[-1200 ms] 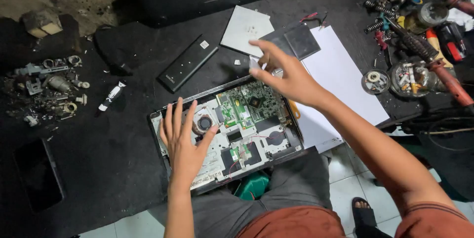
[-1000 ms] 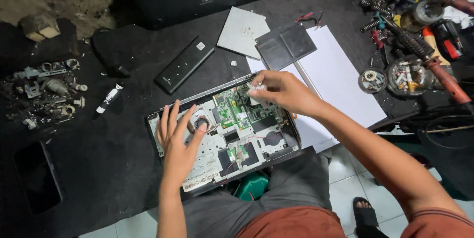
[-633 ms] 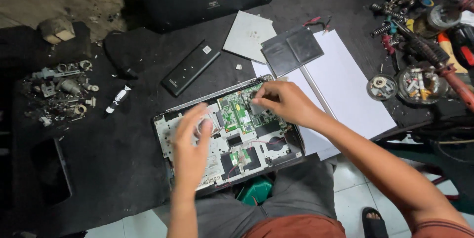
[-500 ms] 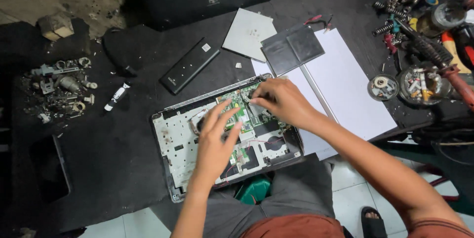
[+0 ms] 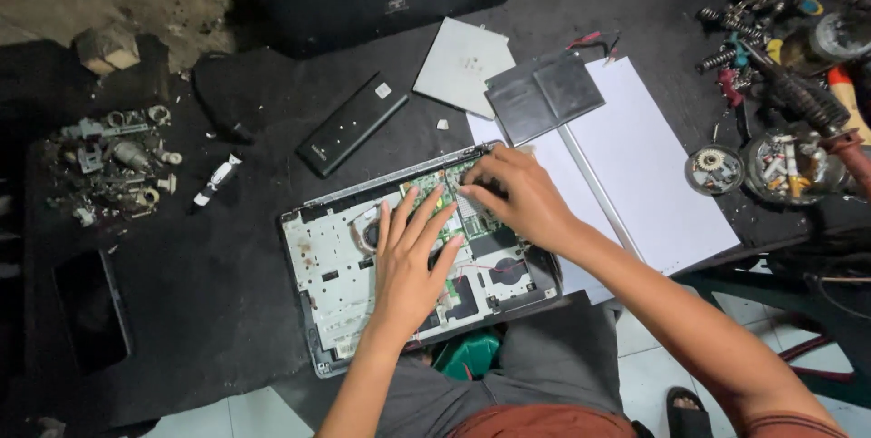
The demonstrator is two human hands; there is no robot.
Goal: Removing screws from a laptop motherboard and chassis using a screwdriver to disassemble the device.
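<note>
— Left hand [image 5: 410,261]?
— Flat, fingers spread, holding nothing, on opened laptop base [image 5: 331,275], frame centre, on table [image 5: 227,311].
— Right hand [image 5: 519,197]?
— Curled, fingertips on green circuit board [image 5: 446,197]; any hold cannot be told.

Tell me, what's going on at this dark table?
A person has an opened laptop base in front of them, circuit boards exposed. The left hand lies flat on the middle of it, fingers spread. The right hand presses its fingertips onto the green board at the far edge. A black battery pack and loose panels lie beyond.
</note>
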